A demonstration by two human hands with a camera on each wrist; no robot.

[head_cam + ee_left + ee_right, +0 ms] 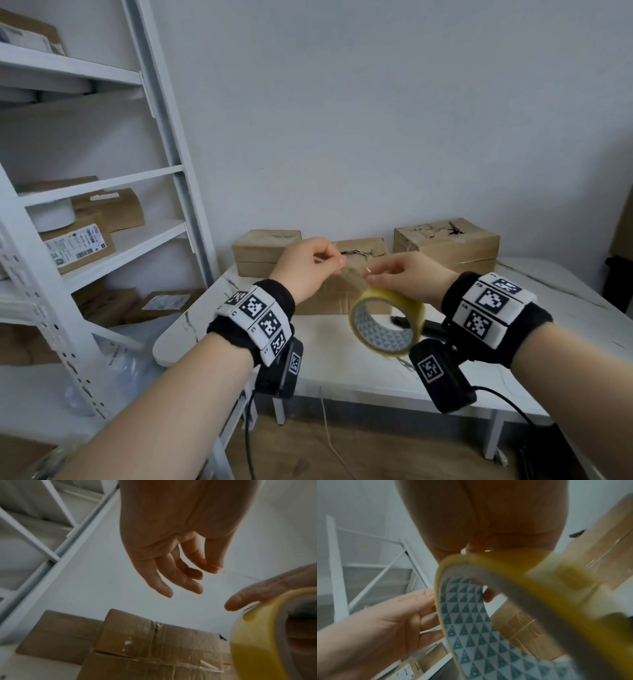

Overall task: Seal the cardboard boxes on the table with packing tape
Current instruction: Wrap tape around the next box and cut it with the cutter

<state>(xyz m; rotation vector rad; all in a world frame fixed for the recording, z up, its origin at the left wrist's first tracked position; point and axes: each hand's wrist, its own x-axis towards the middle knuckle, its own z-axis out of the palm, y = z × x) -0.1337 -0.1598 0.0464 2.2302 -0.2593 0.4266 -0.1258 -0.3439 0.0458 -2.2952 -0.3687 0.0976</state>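
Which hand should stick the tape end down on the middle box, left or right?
Left. The left hand already pinches the pulled-out clear tape end above the middle box, while the right hand is occupied holding the yellow tape roll.

Black wristbands — white coded tags, black cables.

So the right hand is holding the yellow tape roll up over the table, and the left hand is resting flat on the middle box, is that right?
Not quite. The right hand does hold the tape roll above the table, but the left hand is not resting on the middle box. It is raised in the air, pinching the free end of the tape pulled from the roll. The head view shows this; the left wrist view shows the box well below the fingers.
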